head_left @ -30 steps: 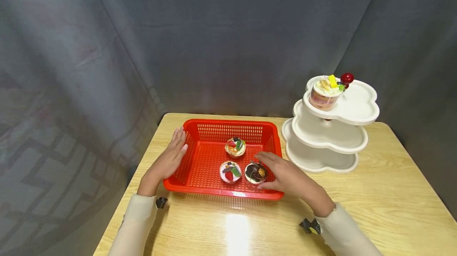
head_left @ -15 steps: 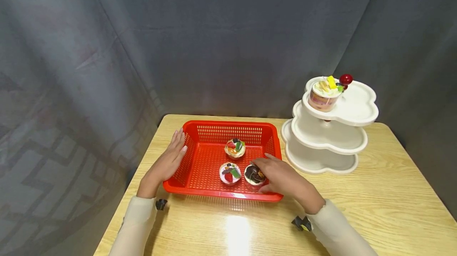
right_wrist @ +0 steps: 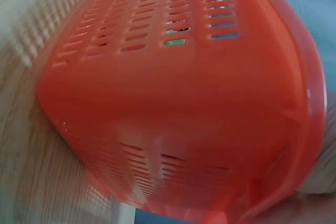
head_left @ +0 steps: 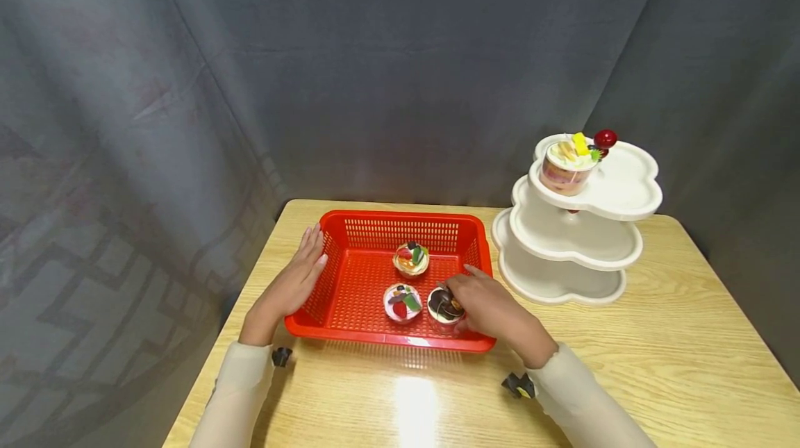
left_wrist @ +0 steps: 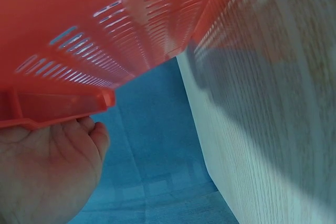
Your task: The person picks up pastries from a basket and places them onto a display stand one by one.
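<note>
Right hand (head_left: 490,305): fingers curled round the chocolate cup (head_left: 442,304).
Left hand (head_left: 291,286): fingers laid straight against the basket (head_left: 400,214).
Chocolate cup: apparently being gripped, under right fingers.
Basket: to be cleared, probably, by lifting.

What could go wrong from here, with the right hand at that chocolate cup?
The chocolate cup sits close beside the pink cup, so lifting it might knock that one.
The right hand is right by the dark topping, which could get squashed or dislodged.
On the stand, the top cup stands near the tier's front edge; a bump from the arm might tip it off.
</note>
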The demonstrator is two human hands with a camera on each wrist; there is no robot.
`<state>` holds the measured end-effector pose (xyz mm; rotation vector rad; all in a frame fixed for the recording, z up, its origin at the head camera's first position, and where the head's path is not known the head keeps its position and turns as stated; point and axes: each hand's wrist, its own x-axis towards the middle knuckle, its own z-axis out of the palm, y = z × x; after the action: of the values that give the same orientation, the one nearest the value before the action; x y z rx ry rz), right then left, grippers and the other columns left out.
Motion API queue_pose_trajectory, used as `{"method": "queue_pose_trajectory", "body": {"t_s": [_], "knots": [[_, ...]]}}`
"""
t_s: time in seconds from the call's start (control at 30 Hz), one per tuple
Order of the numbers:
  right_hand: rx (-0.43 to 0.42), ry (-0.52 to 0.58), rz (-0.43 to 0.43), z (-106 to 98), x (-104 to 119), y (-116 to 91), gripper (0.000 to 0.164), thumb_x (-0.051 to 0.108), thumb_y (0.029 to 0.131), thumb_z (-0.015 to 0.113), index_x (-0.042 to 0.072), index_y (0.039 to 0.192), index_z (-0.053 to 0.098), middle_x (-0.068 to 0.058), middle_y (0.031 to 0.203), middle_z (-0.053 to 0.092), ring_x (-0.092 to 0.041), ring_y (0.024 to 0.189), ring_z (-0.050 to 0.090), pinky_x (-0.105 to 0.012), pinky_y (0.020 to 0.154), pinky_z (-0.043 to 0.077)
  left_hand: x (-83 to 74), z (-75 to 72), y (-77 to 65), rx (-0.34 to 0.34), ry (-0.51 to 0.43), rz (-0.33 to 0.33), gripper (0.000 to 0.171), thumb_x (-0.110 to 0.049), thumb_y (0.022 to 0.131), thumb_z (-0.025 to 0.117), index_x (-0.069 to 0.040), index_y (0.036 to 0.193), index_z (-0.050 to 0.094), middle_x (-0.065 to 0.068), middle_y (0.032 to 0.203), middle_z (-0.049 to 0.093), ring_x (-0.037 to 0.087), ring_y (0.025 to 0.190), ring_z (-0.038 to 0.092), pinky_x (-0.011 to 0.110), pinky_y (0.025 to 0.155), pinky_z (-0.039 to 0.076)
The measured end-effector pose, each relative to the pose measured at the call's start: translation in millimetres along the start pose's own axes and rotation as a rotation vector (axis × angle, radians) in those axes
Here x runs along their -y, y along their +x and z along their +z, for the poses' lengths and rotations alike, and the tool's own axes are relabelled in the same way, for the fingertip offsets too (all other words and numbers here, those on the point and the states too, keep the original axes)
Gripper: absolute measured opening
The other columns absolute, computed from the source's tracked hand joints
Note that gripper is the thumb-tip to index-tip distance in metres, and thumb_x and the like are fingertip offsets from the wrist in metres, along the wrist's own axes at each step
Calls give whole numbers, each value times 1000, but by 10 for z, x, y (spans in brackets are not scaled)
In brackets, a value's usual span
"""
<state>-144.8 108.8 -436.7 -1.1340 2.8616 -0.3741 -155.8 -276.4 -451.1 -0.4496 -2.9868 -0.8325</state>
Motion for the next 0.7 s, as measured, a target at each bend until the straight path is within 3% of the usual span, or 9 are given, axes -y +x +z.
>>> {"method": "queue_pose_trajectory", "body": {"t_s": [0.23,0.37,0.6,0.7], "knots": [[-15,-14,4,24,-28,36,61,29,63,98,2,106,65,-11,101,70,-31,106,67,-53,117,30,8,-3,19,2,3,-2,64,-34,112,33,-3,162,9,8,171,-1,25,156,-10,59,121,13],[-26,5,-16,4,-24,20,65,31,64,98,2,111,65,-13,106,70,-33,110,66,-53,118,28,11,-7,16,5,-1,-1,63,-34,112,32,-3,162,9,9,171,-1,25,156,-10,58,122,12],[-57,55,-35,-1,-31,0,71,27,66,97,-2,122,64,-17,117,69,-35,118,63,-55,121,22,11,-6,9,3,-13,1,61,-29,112,33,-2,162,10,9,171,-1,25,156,-10,59,121,12],[-98,102,-37,18,-43,2,66,22,64,97,0,117,64,-11,110,70,-30,111,66,-55,121,22,10,-4,-2,0,-11,1,61,-29,112,34,-2,162,10,8,171,-2,28,156,-8,60,121,13]]}}
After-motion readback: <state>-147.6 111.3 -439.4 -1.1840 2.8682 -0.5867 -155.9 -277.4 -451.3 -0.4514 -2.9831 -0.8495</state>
